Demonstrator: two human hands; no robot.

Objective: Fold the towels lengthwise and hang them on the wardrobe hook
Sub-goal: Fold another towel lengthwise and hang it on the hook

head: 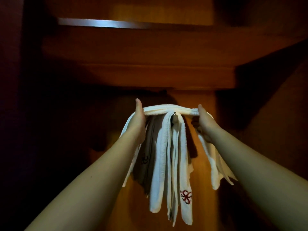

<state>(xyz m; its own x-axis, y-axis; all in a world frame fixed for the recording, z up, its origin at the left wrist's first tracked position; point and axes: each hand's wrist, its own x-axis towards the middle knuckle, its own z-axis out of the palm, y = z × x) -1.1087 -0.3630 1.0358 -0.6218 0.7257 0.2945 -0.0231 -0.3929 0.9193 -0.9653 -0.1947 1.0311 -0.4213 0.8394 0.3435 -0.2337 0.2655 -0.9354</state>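
The fingers of the left hand [139,120] are curled around one end of a folded white towel [168,109], thumb on top. The fingers of the right hand [204,121] are clamped on the other end in the same way. Between the two hands the towel is stretched level, and its middle lies just over the metal hook [174,113], touching or nearly touching it; I cannot tell which. The loose ends of this towel fall down outside each wrist.

Under the stretched towel, other white towels [166,164] hang from the hook in long narrow folds. One of them has a red embroidered sign [185,196] near its lower end. A darker, greyish piece hangs at the left of them.

The hook is fixed on the wooden back panel [203,164] of the wardrobe. Higher up there are wooden steps or mouldings, and a pale strip [103,23] far above. The sides are in deep shadow.
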